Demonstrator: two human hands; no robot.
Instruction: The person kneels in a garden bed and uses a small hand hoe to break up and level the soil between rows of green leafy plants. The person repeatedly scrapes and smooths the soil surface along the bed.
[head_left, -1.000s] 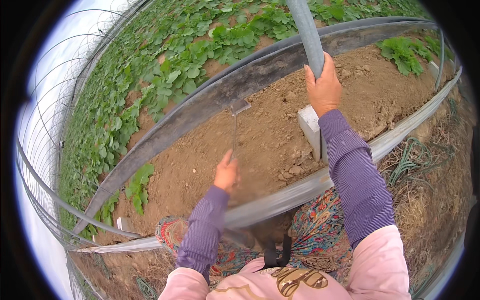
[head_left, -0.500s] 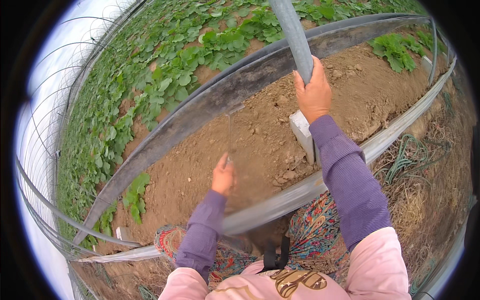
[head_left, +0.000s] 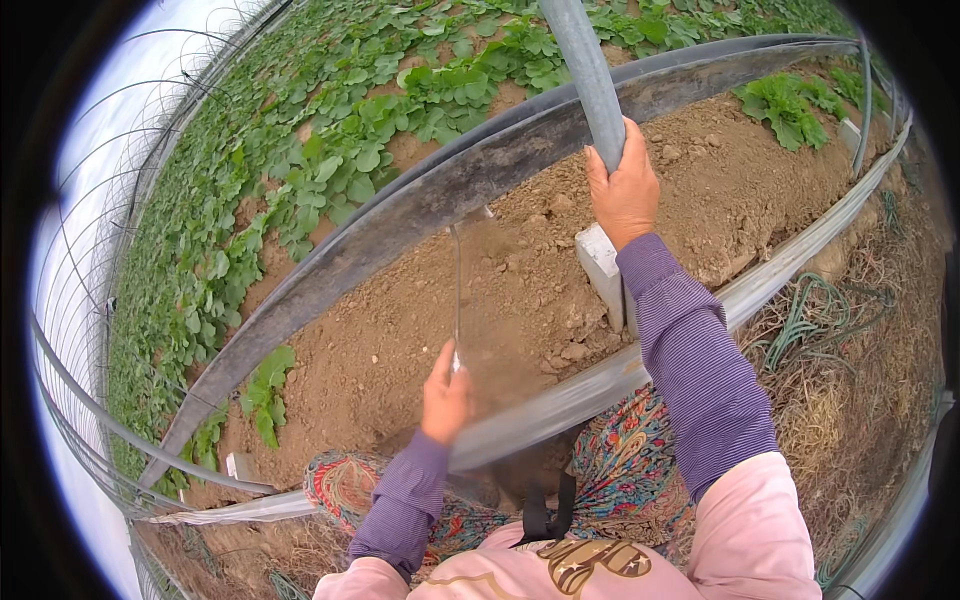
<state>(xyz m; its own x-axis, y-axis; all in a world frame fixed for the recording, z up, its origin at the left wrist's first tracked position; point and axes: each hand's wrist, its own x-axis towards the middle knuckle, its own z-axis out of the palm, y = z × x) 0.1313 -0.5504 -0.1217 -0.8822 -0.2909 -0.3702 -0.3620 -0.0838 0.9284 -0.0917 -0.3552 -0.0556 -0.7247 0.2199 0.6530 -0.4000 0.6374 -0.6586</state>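
Note:
My left hand (head_left: 445, 400) is closed around the pale handle of a small hand hoe. The thin metal shank (head_left: 458, 290) of the hoe points away from me, and its head is at the soil beside the lower edge of a long dark plastic sheet (head_left: 400, 240). Motion smears the hand slightly. Higher up and to the right, my right hand (head_left: 626, 195) grips a grey metal pipe (head_left: 588, 75) that slants up out of view. Brown loose soil (head_left: 380, 340) lies between the dark sheet and my knees.
Leafy green plants (head_left: 330, 130) cover the ground beyond the dark sheet. A pale concrete block (head_left: 602, 265) stands below my right hand. Pale rolled plastic film (head_left: 550, 410) runs across near my legs. Green cord (head_left: 810, 320) lies on dry grass at right; thin hoops (head_left: 90, 400) arch at left.
My left hand has drawn back toward me with the hand hoe, exposing more of the shank. My right hand stays on the pipe.

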